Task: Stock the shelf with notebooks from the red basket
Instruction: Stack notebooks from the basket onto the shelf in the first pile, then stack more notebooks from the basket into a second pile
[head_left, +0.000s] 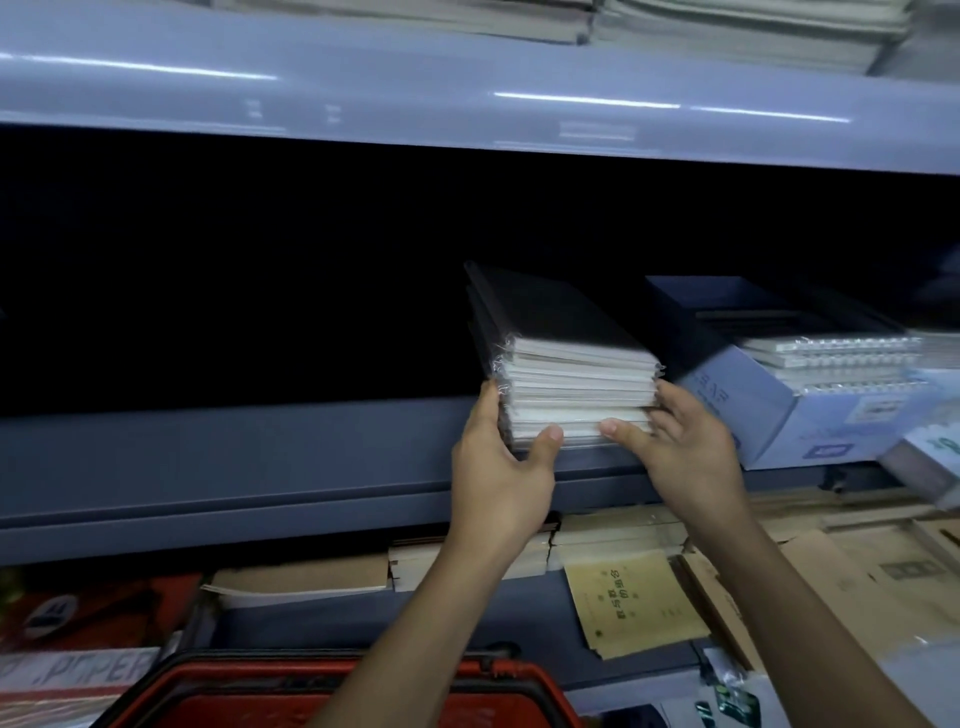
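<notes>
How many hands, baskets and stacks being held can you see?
Hands: 2, left hand and right hand
Red basket: 1
Held notebook stack: 1
Total: 4

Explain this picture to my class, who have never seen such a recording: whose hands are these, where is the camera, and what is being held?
There is no machine here. A person wears a camera on the head, so the single view looks forward and down along their own arms. The left hand and right hand grip a stack of black-covered notebooks from both sides, at the front edge of a grey shelf. Beside it on the shelf stands a pale box of spiral-bound pads. The red basket sits below, near the person. Brown paper books lie on the lower level.
</notes>
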